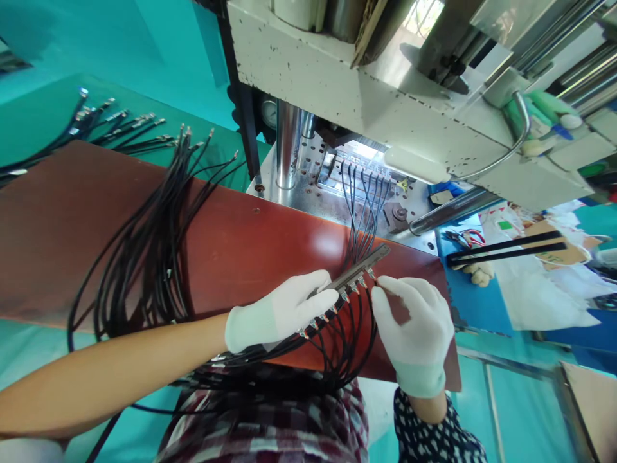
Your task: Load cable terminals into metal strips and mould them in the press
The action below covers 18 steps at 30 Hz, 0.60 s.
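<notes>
Both my hands wear white gloves. My left hand (308,299) grips a long grey metal bar (359,269), its thumb on top and fingers along the side. A row of small metal cable connectors (353,287) sits along the bar's near edge, with black cables (354,334) hanging from them toward my lap. At the bar's right end, the thumb and forefinger of my right hand (409,321) pinch the thin end of a cable beside the last connector (371,273). The pinched end is mostly hidden by the fingertips.
Behind the brown board (270,238) stands a press (337,71) with steel posts (289,145). Several cables run into a mould (354,173) on its perforated plate. A cable bundle (159,244) lies at left. Pliers (470,238) and two black bars (506,249) lie at right.
</notes>
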Each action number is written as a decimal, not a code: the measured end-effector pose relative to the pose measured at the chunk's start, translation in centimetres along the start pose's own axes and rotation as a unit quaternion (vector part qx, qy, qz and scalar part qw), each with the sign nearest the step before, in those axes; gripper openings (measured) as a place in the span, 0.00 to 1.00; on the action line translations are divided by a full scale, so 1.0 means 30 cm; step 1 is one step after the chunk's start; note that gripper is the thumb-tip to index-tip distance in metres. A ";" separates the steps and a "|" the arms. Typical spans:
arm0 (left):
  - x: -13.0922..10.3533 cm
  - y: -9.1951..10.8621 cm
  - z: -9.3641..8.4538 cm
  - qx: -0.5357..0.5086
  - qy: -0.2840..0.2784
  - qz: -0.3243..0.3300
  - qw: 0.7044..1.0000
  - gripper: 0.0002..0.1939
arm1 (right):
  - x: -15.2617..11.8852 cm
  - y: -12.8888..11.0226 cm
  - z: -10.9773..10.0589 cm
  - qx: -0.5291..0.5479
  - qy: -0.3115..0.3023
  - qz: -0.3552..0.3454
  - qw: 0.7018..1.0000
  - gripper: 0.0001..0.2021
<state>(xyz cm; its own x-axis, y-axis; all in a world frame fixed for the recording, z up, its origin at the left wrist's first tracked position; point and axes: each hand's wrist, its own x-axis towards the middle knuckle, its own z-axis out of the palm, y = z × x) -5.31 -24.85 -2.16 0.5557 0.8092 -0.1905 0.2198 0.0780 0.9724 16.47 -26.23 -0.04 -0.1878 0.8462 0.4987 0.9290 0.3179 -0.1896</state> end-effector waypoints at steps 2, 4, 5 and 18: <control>0.001 -0.003 0.001 -0.004 0.000 0.001 1.000 0.21 | 0.000 0.011 0.004 -0.011 -0.004 0.015 1.000 0.05; 0.001 -0.010 0.001 0.000 0.001 0.003 1.000 0.21 | 0.005 0.013 0.016 -0.013 -0.013 0.023 1.000 0.04; 0.000 -0.013 0.001 0.003 0.000 0.005 1.000 0.21 | 0.008 0.011 0.023 -0.010 -0.012 0.025 1.000 0.04; 0.005 -0.015 -0.007 0.002 -0.008 0.004 1.000 0.21 | 0.021 0.011 0.047 0.018 -0.002 0.022 1.000 0.06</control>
<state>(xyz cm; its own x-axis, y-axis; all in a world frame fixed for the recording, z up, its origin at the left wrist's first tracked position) -5.49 -24.65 -2.60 0.5706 0.8000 -0.1855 0.2195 0.0691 0.9732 16.20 -24.99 -0.98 -0.1488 0.8613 0.4858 0.9240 0.2962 -0.2420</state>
